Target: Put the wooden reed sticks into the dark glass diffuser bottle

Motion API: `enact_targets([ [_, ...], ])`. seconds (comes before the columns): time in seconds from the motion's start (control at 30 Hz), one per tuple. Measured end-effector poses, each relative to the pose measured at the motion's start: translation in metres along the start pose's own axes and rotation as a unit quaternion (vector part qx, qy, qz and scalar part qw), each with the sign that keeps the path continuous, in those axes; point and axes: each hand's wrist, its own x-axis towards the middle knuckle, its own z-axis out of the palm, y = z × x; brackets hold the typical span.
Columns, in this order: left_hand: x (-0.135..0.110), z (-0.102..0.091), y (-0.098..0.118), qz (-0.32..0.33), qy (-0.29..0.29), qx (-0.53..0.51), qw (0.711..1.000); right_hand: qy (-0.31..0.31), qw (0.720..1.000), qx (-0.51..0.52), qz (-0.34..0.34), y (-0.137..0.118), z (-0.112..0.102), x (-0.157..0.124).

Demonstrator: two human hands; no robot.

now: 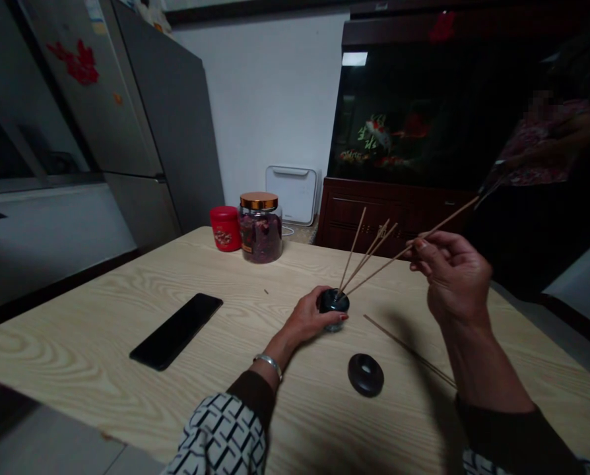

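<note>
My left hand [311, 311] is wrapped round a small dark glass diffuser bottle [333, 319] standing on the table. Several thin reed sticks [363, 260] lean out of its neck, fanned towards the right. Pinched between thumb and fingers, my right hand [451, 270] holds one longer reed stick [387, 262]; its lower end meets the bottle's mouth and its upper end points up to the right. To the right of the bottle, another reed stick [398, 341] lies on the wood, partly behind my right wrist. Nearer to me rests a dark ring-shaped lid [365, 375] with a hole in its middle.
On the wooden table [101, 316] are a black phone [177, 331] at left, a red canister [226, 228] and a copper-lidded jar [260, 228] at the back. Beyond stand a fridge [176, 112] and a fish tank [398, 112]. Another person's arm [557, 146] shows at upper right.
</note>
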Motion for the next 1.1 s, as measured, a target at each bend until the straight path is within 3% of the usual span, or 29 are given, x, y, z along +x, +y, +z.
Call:
enact_targets([
  [0.17,-0.001,-0.001,0.005,-0.012,-0.005,0.002,1.000,0.000,0.998,-0.043,-0.055,0.003,0.015,-0.013],
  [0.4,-0.003,-0.001,0.007,-0.012,-0.005,-0.002,1.000,0.021,0.990,-0.087,-0.108,-0.004,0.014,-0.014],
  [0.57,-0.003,0.000,0.011,-0.013,-0.002,-0.007,1.000,-0.044,0.992,-0.099,-0.068,0.003,0.020,-0.021],
  [0.7,-0.001,0.001,0.008,-0.015,-0.003,-0.022,1.000,-0.152,0.975,-0.159,-0.016,0.020,0.028,-0.032],
  [0.83,0.000,0.001,0.002,-0.011,-0.007,-0.013,1.000,-0.259,0.936,-0.236,0.024,0.030,0.024,-0.031],
  [0.93,0.000,0.000,0.003,-0.013,-0.006,-0.009,1.000,-0.306,0.904,-0.295,0.039,0.029,0.004,-0.015],
  [1.0,-0.001,0.000,0.005,-0.016,-0.005,-0.014,1.000,-0.370,0.847,-0.378,0.044,0.027,-0.014,-0.002],
  [1.1,-0.001,0.000,0.008,-0.019,-0.010,-0.020,1.000,-0.487,0.700,-0.516,0.080,0.030,-0.037,0.009],
])
